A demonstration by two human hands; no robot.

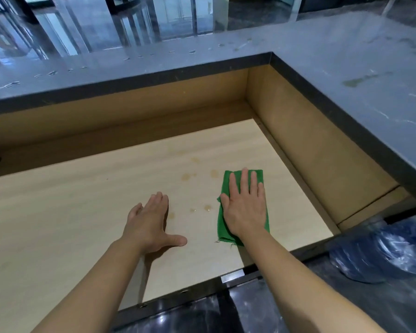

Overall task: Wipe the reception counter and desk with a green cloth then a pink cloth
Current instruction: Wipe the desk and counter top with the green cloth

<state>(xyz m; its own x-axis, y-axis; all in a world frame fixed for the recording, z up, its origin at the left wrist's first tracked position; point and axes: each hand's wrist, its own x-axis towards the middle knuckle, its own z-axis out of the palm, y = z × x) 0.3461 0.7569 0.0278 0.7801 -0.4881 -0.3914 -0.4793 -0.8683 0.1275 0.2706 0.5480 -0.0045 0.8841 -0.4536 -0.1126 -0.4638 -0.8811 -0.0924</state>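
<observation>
My right hand (246,207) presses flat on the green cloth (243,227); left hand (151,222) spread on the desk (58,212); amber spills (207,207) remain, pink cloth unseen

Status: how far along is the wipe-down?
Done: nothing evident. In hand: right hand presses a green cloth on the pale wooden desk; left hand rests beside it. Left: amber spots between the hands, smears on the grey stone counter, then the pink cloth, not in view.
</observation>
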